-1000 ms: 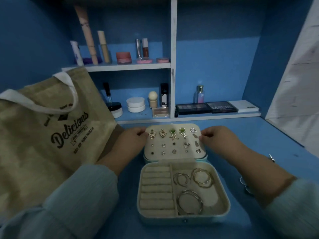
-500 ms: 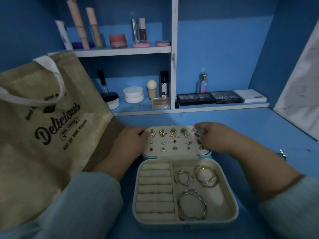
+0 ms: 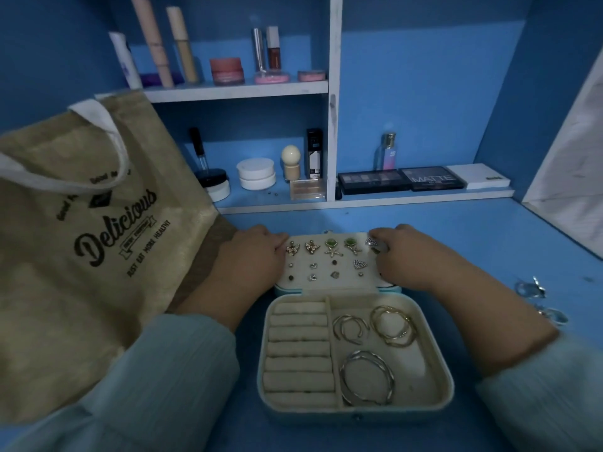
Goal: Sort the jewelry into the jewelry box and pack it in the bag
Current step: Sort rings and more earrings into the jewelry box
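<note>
The jewelry box (image 3: pixel 355 409) lies open on the blue table (image 3: pixel 456 230), straight in front of the person. Its near half is a tray: on the left a bank of padded ring rolls (image 3: pixel 300 353), on the right a compartment holding a silver twisted bangle (image 3: pixel 367 378) nearest, an open silver cuff (image 3: pixel 349 327) beyond it and gold bangles (image 3: pixel 393 325) just beside that.

Behind the tray the lid panel (image 3: pixel 332 282) carries rows of earrings (image 3: pixel 332 249), among them two with green stones. The left hand (image 3: pixel 248 262) holds the panel's left edge, its fingers curled over the far left corner. The right hand (image 3: pixel 408 256) holds the right edge, fingers bent round the far right corner and partly covering an earring there. Both forearms wear pale teal sleeves (image 3: pixel 163 370).

To the left a tan tote bag (image 3: pixel 81 256) printed "Delicious" stands upright on the table, touching the left forearm, well apart from the box's tray. To the right, beyond the right forearm, small shiny pieces (image 3: pixel 535 288) lie on the table; what they are cannot be told.

At the back, a white shelf unit (image 3: pixel 332 125) holds cosmetics: jars, tubes, a small bottle (image 3: pixel 388 151) and flat eyeshadow palettes (image 3: pixel 401 179).
</note>
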Demonstrator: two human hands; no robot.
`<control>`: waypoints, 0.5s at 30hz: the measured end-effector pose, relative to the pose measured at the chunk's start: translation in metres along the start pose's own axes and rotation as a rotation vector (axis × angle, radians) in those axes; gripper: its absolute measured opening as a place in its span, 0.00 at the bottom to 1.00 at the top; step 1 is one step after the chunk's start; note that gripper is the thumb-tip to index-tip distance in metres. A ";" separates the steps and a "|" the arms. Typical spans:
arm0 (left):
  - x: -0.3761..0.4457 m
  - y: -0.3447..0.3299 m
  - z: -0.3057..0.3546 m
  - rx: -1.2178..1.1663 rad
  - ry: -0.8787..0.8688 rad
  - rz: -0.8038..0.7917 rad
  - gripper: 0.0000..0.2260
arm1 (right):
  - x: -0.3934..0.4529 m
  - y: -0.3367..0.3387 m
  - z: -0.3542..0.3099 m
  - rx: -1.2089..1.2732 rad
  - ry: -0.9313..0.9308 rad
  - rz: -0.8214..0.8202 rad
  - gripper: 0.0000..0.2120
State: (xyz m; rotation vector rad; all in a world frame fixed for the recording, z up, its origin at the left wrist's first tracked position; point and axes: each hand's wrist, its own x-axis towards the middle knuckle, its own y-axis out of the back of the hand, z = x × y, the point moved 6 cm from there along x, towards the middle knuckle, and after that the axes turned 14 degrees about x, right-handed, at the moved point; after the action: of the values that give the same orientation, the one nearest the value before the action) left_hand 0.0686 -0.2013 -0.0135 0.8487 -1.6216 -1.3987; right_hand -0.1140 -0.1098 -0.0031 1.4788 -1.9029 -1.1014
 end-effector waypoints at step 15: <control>-0.003 0.005 0.008 0.133 -0.035 -0.056 0.13 | 0.003 0.001 0.004 0.057 0.002 -0.056 0.22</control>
State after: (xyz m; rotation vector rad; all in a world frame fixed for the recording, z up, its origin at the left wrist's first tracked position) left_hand 0.0630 -0.1942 -0.0098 0.9575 -1.7452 -1.3625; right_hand -0.1186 -0.1112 -0.0045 1.5721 -1.9174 -1.0777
